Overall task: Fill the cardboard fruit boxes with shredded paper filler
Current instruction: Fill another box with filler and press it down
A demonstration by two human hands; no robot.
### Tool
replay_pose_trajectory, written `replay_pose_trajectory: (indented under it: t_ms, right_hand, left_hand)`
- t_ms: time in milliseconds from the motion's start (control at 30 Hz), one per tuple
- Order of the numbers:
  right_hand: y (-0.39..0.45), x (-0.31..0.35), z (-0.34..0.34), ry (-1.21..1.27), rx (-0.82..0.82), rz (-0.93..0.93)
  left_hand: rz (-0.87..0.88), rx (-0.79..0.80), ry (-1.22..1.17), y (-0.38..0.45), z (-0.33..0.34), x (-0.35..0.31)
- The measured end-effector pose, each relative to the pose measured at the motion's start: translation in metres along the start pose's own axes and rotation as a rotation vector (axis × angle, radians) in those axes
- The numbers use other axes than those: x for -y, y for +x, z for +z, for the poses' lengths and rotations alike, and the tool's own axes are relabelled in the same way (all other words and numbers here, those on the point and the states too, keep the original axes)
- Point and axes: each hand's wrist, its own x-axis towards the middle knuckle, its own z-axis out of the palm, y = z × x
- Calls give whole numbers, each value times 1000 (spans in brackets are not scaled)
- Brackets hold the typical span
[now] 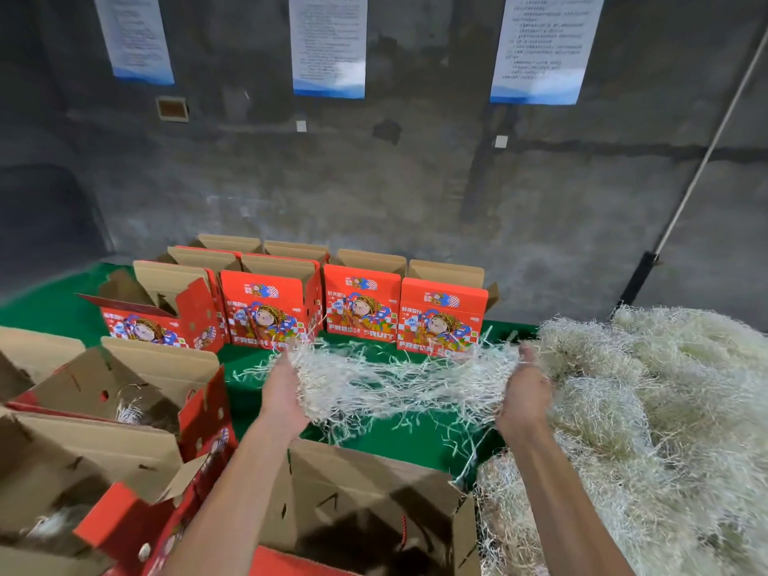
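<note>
A bunch of white shredded paper (pixel 399 384) stretches between my two hands above the green table. My left hand (pixel 282 392) grips its left end and my right hand (pixel 524 394) grips its right end, next to the big heap of shredded paper (pixel 648 409). Right below my arms stands an open cardboard fruit box (pixel 357 513) whose inside looks dark and bare. Two open boxes (pixel 124 392) at the left hold a little filler.
A row of several red printed fruit boxes (pixel 361 309) with raised flaps stands at the back of the green table (pixel 395 442). A grey wall with three posted sheets rises behind. A rope (pixel 706 160) slants down at the right.
</note>
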Motion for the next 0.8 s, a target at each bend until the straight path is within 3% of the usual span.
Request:
replay_pose_trajectory:
  t_ms: [100,233,300,367,467,567,667,733,800]
  right_hand:
    - [-16,2,14,50,194,12]
    - [-40,10,35,75,294,-57]
    - [-51,6,43,95,418,-53]
    - [-61,-3,51,2,509,-167]
    - [-63,-14,57,-140,375,-474]
    - [-61,-20,60,-194,225,-579]
    - [-64,-25,57,-170,256,-461]
    - [-70,-27,57,-79,310,-334]
    - [-74,-30,61,-36,259,-334]
  left_hand:
    - [45,88,80,-10,14,15]
    - [55,188,201,-32,41,24]
    - [35,275,206,-46,52,26]
    - [11,376,195,-60,64,29]
    - [81,324,318,-69,72,41]
    - [226,200,375,-69,76,58]
    - [294,156,292,-68,79,62]
    - [338,163,347,-71,82,64]
    - [352,205,430,-75,87,70]
